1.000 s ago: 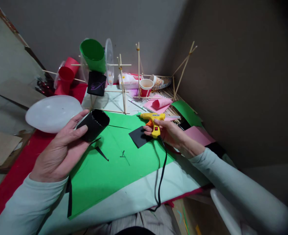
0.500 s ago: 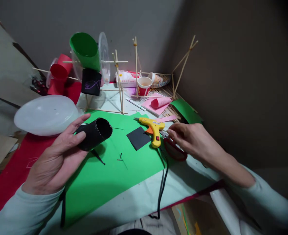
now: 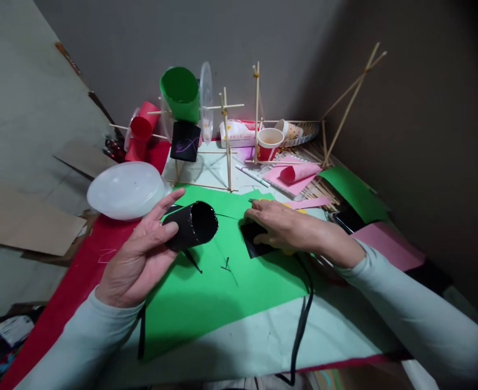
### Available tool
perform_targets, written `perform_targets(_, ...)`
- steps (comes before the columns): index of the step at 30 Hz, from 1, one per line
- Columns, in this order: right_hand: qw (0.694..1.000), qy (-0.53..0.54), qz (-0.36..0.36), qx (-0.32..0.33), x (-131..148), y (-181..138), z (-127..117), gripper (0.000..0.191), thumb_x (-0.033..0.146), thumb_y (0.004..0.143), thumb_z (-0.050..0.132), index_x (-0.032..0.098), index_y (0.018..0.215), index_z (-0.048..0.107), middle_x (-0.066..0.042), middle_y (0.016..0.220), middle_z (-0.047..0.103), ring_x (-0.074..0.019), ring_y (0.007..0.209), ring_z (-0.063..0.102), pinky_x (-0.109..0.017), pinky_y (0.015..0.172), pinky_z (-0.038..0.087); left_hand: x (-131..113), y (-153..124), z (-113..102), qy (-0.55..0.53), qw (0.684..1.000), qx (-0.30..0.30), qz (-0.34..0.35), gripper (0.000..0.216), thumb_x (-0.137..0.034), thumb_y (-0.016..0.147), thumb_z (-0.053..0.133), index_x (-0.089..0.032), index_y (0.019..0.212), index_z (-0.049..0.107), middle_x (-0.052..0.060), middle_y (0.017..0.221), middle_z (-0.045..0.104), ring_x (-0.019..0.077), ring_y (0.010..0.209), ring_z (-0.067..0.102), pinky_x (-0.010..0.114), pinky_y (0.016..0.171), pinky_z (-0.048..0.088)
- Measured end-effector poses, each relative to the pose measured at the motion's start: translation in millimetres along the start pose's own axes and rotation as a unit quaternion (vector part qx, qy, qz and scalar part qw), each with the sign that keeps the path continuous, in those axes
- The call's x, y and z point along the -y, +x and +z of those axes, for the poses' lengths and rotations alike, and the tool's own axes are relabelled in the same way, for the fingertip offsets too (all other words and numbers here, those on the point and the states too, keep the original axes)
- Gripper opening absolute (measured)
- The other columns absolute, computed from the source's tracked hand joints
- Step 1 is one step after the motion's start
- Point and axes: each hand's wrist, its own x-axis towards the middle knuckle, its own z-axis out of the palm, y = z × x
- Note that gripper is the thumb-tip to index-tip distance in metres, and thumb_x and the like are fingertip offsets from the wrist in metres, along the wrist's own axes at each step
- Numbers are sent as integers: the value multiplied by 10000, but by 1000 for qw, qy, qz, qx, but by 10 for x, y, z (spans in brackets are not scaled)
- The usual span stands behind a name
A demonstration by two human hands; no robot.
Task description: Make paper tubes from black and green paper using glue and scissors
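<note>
My left hand (image 3: pixel 141 260) holds a short black paper tube (image 3: pixel 182 227), its thumb on the near side and the index finger stretched out. The tube lies tilted, with its round mouth facing right and a shiny bead around the rim. My right hand (image 3: pixel 279 225) is closed at a black paper square (image 3: pixel 251 238), thumb on its face and fingers over its far edge. Beneath both hands lies a green sheet (image 3: pixel 214 303) with thin black scraps (image 3: pixel 226 265). The yellow glue gun (image 3: pixel 299 207) is mostly hidden behind my right hand.
A stick frame (image 3: pixel 227 151) carries green and black paper cups at the back. A white balloon (image 3: pixel 125 189) sits left. Paper cup (image 3: pixel 269 143), pink paper (image 3: pixel 299 173) and wooden sticks lie at the back right. A black cord (image 3: pixel 299 330) hangs over the front edge.
My right hand has moved left from beside the scissors, across the glue gun, onto the black paper square. My left hand still holds the tube. The view has shifted left.
</note>
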Motion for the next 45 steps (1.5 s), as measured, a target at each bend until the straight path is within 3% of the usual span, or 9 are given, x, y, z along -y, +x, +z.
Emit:
perform_targets(4,998,44,10,-37,19,15,-119,47,133,902,698,177,899,715,-56,893,638,-188,796,578,-298,708,431,2,-1,2,-4,1000,-3,-5,540,-133,787,794,-271,1306,726,30,1082,777,171,1023,736,208,966,591)
perform_targets(7,982,95,45,-157,146,-28,-200,85,239,971,666,180,930,710,-49,864,632,-188,769,570,-308,683,423,11,6,28,-8,1000,-8,-13,558,-127,794,784,-270,1327,705,43,1183,770,188,1118,728,222,979,591)
perform_targets(10,910,197,87,-354,325,-86,-161,139,328,968,692,204,907,676,-17,770,608,-175,680,548,-324,645,421,19,-17,63,-5,1000,-10,-28,570,-131,823,756,-274,1368,667,54,1204,771,203,1152,729,240,984,594)
perform_targets(13,856,268,110,-429,506,-109,-51,129,338,938,729,233,886,673,3,722,612,-155,615,538,-313,586,418,24,-58,93,-1,999,-12,-46,569,-157,839,753,-286,1382,648,55,1175,782,212,1151,738,230,951,605)
perform_targets(20,825,338,141,-431,671,-88,15,57,286,935,714,257,904,751,-21,672,664,-212,657,657,-313,516,456,27,-106,142,41,998,-23,-38,640,-197,693,869,-383,1287,718,7,1338,735,298,1343,635,285,969,620)
perform_targets(26,865,198,77,-454,683,-113,33,202,169,983,615,197,1129,751,-49,769,723,-217,775,720,-358,705,574,25,-135,129,88,995,-30,-20,789,-180,642,909,-414,1361,684,-7,1443,674,345,1401,580,307,981,621)
perform_targets(33,891,86,-4,-446,719,-130,91,434,42,976,494,173,1361,645,-140,1059,732,-226,948,746,-343,752,625,56,-147,144,59,998,-13,-32,722,-191,676,909,-422,1328,699,-28,1441,686,287,1365,619,159,835,624)
perform_targets(41,897,57,-23,-438,771,-122,126,492,7,956,499,147,1419,587,-160,1131,718,-233,1050,750,-351,851,665,91,-181,150,46,998,6,-37,796,-192,763,853,-411,1473,569,-13,1530,620,329,1457,518,341,1102,547)
perform_targets(45,894,34,-47,-445,785,-130,127,439,-16,938,509,42,1361,610,-194,1106,725,-240,1034,753,-348,862,670,84,-205,211,55,998,-12,-39,771,-201,806,826,-391,1498,544,-6,1565,585,328,1503,452,373,1184,465)
